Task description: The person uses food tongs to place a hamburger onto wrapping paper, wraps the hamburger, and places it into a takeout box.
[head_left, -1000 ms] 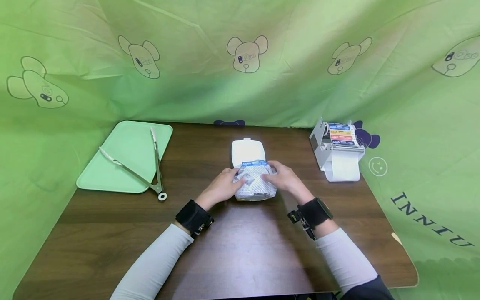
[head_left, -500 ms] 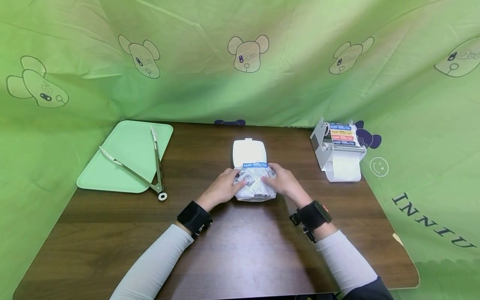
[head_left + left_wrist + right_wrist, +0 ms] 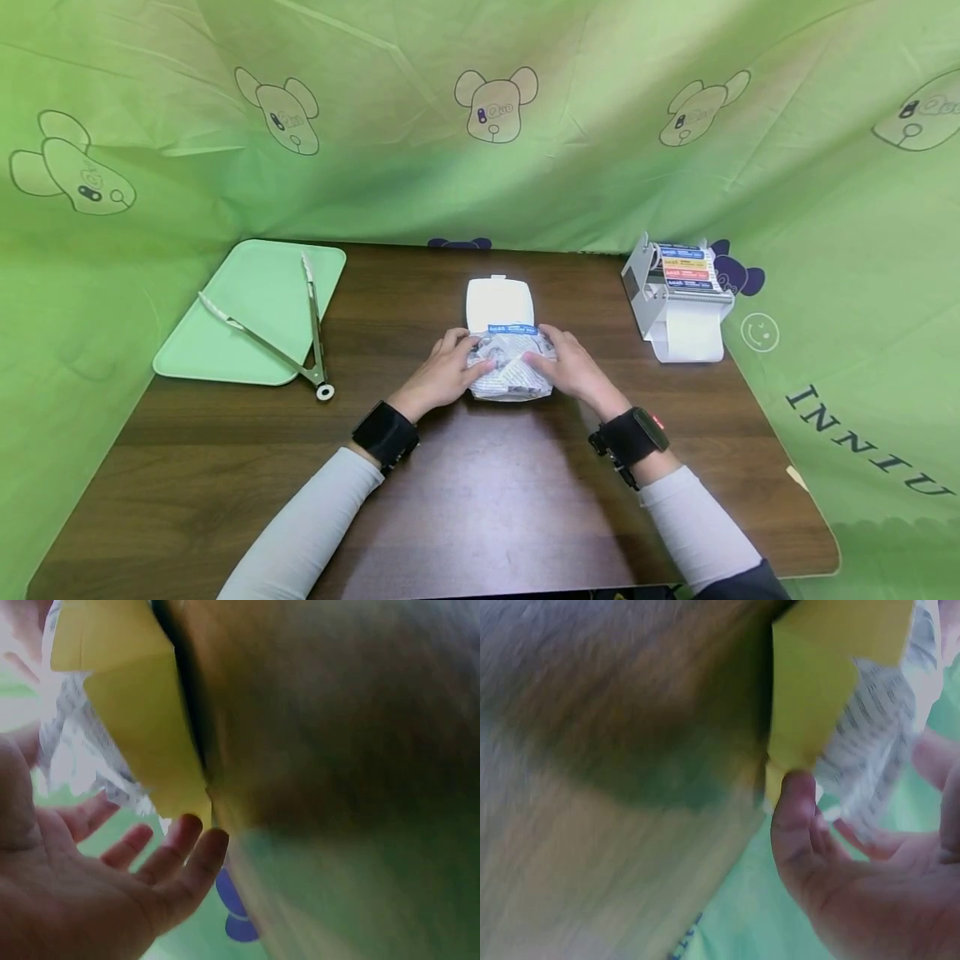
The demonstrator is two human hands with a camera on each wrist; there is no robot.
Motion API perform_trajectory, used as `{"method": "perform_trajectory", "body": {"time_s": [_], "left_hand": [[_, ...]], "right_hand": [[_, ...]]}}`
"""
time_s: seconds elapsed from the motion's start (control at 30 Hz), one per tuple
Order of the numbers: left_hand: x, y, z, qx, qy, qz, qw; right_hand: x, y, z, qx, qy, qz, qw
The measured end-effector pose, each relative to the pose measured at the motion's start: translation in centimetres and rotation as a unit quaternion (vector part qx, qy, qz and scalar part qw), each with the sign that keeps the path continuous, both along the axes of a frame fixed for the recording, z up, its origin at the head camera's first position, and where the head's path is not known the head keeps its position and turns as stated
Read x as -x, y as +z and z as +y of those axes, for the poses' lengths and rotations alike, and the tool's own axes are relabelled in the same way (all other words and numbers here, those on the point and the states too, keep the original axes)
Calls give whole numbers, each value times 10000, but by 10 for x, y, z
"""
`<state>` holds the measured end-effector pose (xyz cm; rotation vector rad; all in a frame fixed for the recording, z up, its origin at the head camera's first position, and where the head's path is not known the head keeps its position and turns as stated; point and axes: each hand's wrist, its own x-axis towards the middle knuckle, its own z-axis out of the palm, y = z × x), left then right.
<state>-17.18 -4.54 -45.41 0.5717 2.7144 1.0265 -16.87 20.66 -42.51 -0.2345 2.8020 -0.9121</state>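
A bundle (image 3: 510,364) wrapped in white printed paper with a blue sticker strip sits in the base of a small clamshell box (image 3: 500,305). The box's white lid stands open behind it. Both wrist views show the box's yellow outer wall (image 3: 142,720). My left hand (image 3: 441,372) grips the bundle's left side, thumb on top of the paper and fingers around its far edge. From the right, my right hand (image 3: 574,367) holds it the same way. In the right wrist view a fingertip touches the yellow wall (image 3: 810,705) near its corner.
On the left, metal tongs (image 3: 315,367) lie spread across a mint-green tray (image 3: 247,350), their hinge end over the wood. A dispenser (image 3: 637,300) with a roll of printed stickers stands at the back right of the wooden table (image 3: 225,475). Green cloth (image 3: 405,167) hangs behind.
Both hands stay on the wrapped bundle with slight shifts of fingers and wrists. The right wrist has moved a little to the right. Bundle, box, tongs and dispenser stay in place.
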Motion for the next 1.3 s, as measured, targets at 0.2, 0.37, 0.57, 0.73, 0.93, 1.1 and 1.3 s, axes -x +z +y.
{"method": "perform_trajectory", "body": {"time_s": [0.2,0.37,0.57,0.73,0.93,1.1,1.3], "left_hand": [[2,11,-23,18,-695,56,9976],[4,11,-27,284,-1000,196,9944],[4,6,-22,418,-872,318,9948],[4,4,-19,314,-786,458,9954],[0,7,-19,434,-503,286,9974],[-3,12,-16,458,-341,136,9983],[-9,11,-6,450,-76,537,9975]], "right_hand": [[-7,12,25,64,1080,90,9941],[-9,8,32,-73,1532,-17,9882],[-10,4,23,-348,1497,220,9879],[-15,1,19,-635,1411,390,9872],[-22,1,23,-410,701,701,9942],[-22,-3,21,-193,460,1341,9897],[-27,-12,11,-308,589,1568,9854]]}}
